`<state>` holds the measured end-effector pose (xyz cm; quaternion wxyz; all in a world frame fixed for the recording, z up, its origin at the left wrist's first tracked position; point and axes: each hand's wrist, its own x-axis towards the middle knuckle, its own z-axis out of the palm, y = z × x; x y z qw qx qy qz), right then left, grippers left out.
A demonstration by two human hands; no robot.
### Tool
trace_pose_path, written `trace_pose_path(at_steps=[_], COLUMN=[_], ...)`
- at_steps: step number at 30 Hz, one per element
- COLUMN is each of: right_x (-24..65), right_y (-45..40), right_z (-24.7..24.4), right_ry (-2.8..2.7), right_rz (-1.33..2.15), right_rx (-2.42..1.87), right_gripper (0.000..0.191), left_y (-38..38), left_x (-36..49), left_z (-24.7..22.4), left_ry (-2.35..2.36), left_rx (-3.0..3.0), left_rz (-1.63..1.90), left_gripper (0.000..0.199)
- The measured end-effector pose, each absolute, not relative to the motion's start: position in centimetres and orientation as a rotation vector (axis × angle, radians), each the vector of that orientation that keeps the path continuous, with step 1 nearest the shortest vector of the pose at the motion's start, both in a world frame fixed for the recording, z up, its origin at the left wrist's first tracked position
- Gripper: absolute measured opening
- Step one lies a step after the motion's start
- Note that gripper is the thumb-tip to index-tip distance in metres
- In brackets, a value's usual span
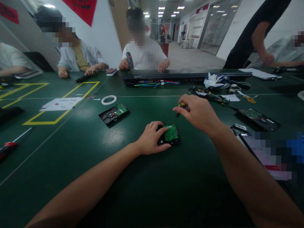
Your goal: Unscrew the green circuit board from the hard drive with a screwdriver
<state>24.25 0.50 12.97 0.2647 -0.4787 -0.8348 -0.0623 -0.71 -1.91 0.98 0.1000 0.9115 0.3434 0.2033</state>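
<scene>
One half-spread left hand [152, 138] held a black rectangular green-boarded drive [172, 133], the right hand [199, 111] pinched a yellow-and-dark tool [182, 104], fingertips nearly together.

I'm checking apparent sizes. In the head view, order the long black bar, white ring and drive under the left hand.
1. Long black bar
2. Drive under the left hand, which hides part of it
3. White ring
</scene>
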Motion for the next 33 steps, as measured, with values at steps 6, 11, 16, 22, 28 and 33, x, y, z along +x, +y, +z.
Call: trace_pose_path(at_steps=[6,11,16,22,28,33], right_x=[24.02,23.93,23.93,24.00,24.24,24.41], right_y=[0.53,0.40,0.37,0.32,0.18,0.21], right_z=[12.81,12.92,13.03,13.15,13.41,13.49], right_ry=[-2.290,-2.303,-2.294,-2.303,-2.305,-2.296], right_rz=[-0.141,-0.159,-0.153,-0.075,-0.001,0.021], right_rx=[-1.236,-1.244,-1.258,-1.177,-1.111,-1.104], right_gripper=[0.026,0.035,0.035,0.030,0.033,0.033], left_y=[-1.89,-1.94,-1.88,-1.84,-1.87,-1.87], left_x=[-0.63,-0.56,-0.59,-0.72,-0.74,-0.77], left_z=[1.13,1.12,1.03,1.19,1.08,0.92], left_ry=[0.998,1.000,0.998,0.987,0.994,1.002], left_rx=[2.715,2.716,2.719,2.733,2.739,2.734], left_rz=[0.605,0.602,0.603,0.598,0.600,0.598], left_gripper=[0.075,0.075,0.074,0.072,0.072,0.072])
